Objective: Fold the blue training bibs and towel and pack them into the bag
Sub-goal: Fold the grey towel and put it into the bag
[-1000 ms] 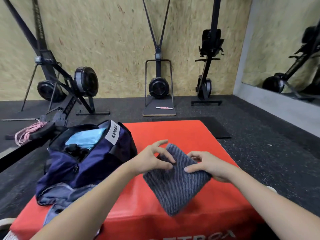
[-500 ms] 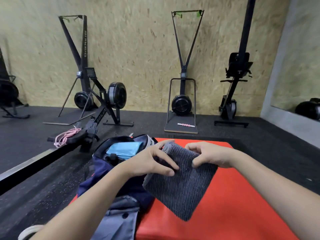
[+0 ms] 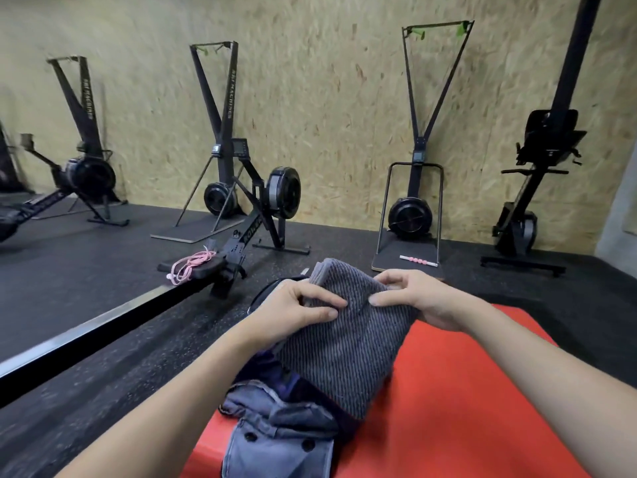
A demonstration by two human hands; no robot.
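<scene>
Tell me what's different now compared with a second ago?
Both hands, left hand and right hand, lifted the folded grey towel off the red box and carried it leftward over the dark blue bag, hiding the light blue cloth inside. The towel stayed folded and the bag stayed put.

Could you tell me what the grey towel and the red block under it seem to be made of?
The towel looks like soft woven cotton, matte, with fine diagonal ribbing. The red block looks vinyl-covered, probably padded: smooth with a faint sheen.
</scene>
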